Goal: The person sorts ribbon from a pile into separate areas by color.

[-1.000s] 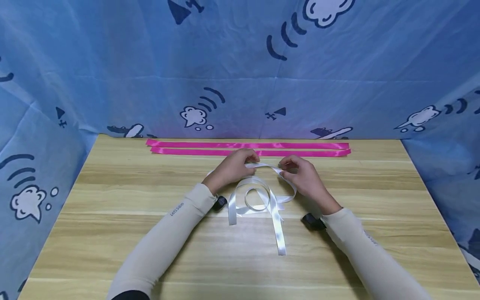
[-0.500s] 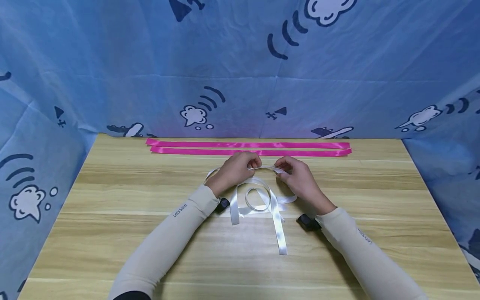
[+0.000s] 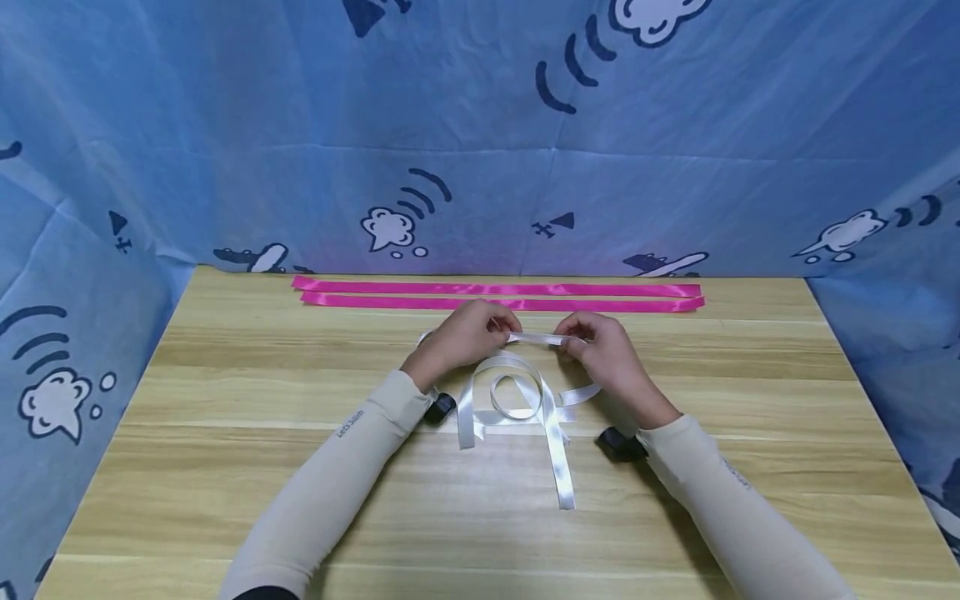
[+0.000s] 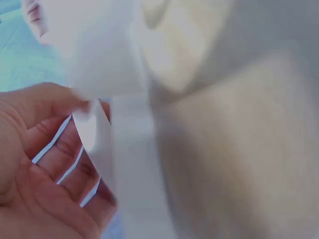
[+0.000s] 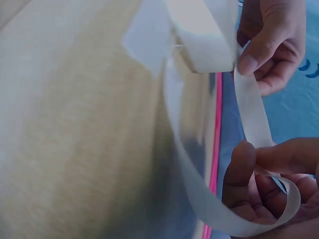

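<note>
A short stretch of white satin ribbon (image 3: 535,338) runs nearly straight between my two hands, above the far half of the table. My left hand (image 3: 467,333) pinches it at one end of this stretch, thumb against the fingers. At the other end my right hand (image 3: 606,360) pinches it; in the right wrist view the ribbon (image 5: 254,110) passes between thumb and index finger, then curls round below them. Nearer me, more white ribbon (image 3: 557,454) lies in loops on the table, with a round coil among it. In the left wrist view a blurred ribbon (image 4: 137,164) hangs before the left palm (image 4: 45,184).
Two pink satin ribbons (image 3: 420,289) lie side by side along the back of the wooden table (image 3: 247,467), just beyond the hands. A blue printed cloth (image 3: 465,100) hangs behind the table and at both sides. A dark wrist camera (image 3: 621,446) sits under the right wrist.
The ribbon between my hands has gone from a slack arch to a nearly straight line. The right hand shifted left, then back right; the left hand moved only slightly.
</note>
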Tool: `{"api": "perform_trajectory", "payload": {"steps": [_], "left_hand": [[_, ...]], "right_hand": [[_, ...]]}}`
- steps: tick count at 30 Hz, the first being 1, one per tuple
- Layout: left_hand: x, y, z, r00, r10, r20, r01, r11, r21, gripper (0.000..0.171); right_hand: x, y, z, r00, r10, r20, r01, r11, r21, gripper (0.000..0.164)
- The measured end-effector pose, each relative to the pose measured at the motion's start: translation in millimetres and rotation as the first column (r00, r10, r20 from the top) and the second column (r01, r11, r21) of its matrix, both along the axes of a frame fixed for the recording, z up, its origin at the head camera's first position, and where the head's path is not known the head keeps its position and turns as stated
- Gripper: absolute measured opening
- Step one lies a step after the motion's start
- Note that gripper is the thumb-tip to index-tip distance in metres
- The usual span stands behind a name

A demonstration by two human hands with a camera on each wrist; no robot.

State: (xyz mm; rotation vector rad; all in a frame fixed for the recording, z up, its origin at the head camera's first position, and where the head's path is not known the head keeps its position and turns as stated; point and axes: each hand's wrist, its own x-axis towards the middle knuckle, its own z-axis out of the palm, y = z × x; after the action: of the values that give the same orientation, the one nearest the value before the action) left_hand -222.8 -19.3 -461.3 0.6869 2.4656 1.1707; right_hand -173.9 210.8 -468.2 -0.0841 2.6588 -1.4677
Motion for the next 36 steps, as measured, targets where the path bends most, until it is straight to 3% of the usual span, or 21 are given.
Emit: {"api": "perform_trajectory", "payload": {"steps": [8,19,27,31,36], "left_hand": [[2.4,-12.1,15.1,0.998,-0.001,0.062,-0.009,0.989,0.145,0.017],[13.5,-30.0,36.5,0.990,-0.002,0.140,-0.029,0.975,0.219,0.016],[20.5,-46.7,44.6,0.992,0.030,0.121,-0.061,0.964,0.259,0.016],[23.7,-55.4,49.7,0.988,0.052,0.142,-0.091,0.955,0.283,0.017],[27.7,-67.7,55.0,0.984,0.082,0.160,-0.128,0.945,0.300,0.018]], "right_hand": [[1.9,9.3,15.6,0.999,0.015,0.052,-0.009,0.994,-0.110,0.011],[11.2,23.7,34.4,0.997,0.072,0.040,-0.058,0.960,-0.274,0.010],[23.8,39.3,48.9,0.997,0.080,0.020,-0.063,0.892,-0.447,0.005],[27.4,45.7,57.8,0.998,0.068,0.018,-0.050,0.875,-0.481,0.006],[28.9,54.1,64.7,0.998,0.057,0.003,-0.045,0.814,-0.579,0.013]]}}
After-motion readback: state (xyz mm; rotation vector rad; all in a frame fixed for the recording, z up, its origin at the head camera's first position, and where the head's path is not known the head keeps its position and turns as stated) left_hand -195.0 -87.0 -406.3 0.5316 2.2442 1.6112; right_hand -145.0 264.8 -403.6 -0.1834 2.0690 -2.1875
